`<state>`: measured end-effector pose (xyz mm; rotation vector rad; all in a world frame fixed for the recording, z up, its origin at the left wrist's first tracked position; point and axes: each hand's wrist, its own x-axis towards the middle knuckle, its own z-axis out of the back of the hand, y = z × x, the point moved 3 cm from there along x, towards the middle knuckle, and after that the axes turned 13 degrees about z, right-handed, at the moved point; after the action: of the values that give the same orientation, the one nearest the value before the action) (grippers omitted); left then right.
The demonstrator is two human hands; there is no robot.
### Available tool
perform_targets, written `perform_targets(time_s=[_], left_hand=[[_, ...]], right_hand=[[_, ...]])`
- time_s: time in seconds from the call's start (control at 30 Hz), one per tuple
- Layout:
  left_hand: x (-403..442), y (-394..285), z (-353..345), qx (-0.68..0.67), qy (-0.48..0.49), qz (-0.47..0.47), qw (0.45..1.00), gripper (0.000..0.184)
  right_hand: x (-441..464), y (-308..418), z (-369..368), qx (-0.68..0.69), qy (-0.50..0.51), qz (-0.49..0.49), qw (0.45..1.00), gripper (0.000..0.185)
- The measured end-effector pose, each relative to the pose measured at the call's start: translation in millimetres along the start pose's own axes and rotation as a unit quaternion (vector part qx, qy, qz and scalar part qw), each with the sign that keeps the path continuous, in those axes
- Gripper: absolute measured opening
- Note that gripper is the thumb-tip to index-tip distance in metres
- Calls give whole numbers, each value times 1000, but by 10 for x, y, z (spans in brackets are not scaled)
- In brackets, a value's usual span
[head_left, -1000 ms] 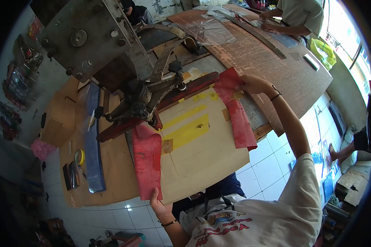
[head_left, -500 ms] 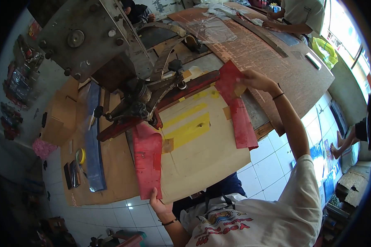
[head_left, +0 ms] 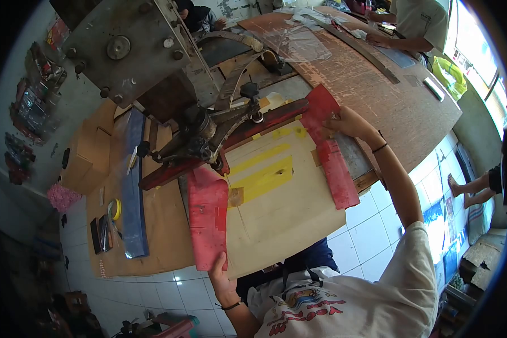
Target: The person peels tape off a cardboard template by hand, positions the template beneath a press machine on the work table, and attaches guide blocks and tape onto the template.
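A beige board [head_left: 281, 219] with yellow and tan tape patches lies under the machine's red-edged arms. Red strips run along its two sides: a left red strip [head_left: 208, 222] and a right red strip [head_left: 339, 177]. My left hand [head_left: 222, 281] grips the near left corner, thumb on top of the red and fingers mostly hidden beneath. On the far right, my right hand [head_left: 348, 123] has its bent fingers closed on the right red strip. The machine head [head_left: 194, 138], dark metal with knobs, stands over the board's far left part.
A brown table [head_left: 163, 236] on the left carries a blue plastic strip [head_left: 132, 186], a yellow tape roll [head_left: 115, 209] and a cardboard box [head_left: 93, 152]. Behind is a large worn worktable [head_left: 366, 84] with a long metal bar [head_left: 360, 50]. Another person [head_left: 417, 25] works at its far side.
The view has shifted slightly, so the scene sits a little further right. My right hand has moved slightly nearer along the red strip, its fingers more bent. My left hand keeps its hold.
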<state>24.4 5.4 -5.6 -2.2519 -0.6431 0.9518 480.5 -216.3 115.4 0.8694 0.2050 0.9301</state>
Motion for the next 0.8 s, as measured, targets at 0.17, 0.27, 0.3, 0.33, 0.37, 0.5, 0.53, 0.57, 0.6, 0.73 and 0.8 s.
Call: perform_targets(time_s=[0.17,0.27,0.3,0.33,0.37,0.5,0.53,0.57,0.6,0.73,0.8], left_hand=[[15,26,57,-40,36,35,998,32],[-12,36,-32,-83,55,48,994,31],[-13,49,-6,-79,60,53,994,31],[-10,72,39,-75,65,58,993,32],[-2,87,61,-71,72,62,993,32],[-55,52,11,-63,69,79,992,34],[-46,56,20,-71,62,83,992,34],[-29,55,30,-78,55,85,992,33],[-4,72,90,-84,50,88,991,36],[41,144,263,-98,29,71,992,47],[29,135,239,-94,23,57,994,51]], right_hand=[[-2,-150,33,149,4,-46,988,29],[-65,54,52,212,-32,-59,975,26],[-70,81,45,230,-45,-71,970,25],[-48,57,44,189,-14,-81,979,30],[1,21,76,146,17,-90,985,34],[327,-190,194,3,-14,-153,988,61],[480,-258,188,13,4,-135,991,63],[675,-341,179,22,21,-115,993,65],[866,-407,146,32,38,-95,994,68],[1551,-521,-146,50,106,-90,989,60],[1806,-489,-302,40,167,-92,981,58]])
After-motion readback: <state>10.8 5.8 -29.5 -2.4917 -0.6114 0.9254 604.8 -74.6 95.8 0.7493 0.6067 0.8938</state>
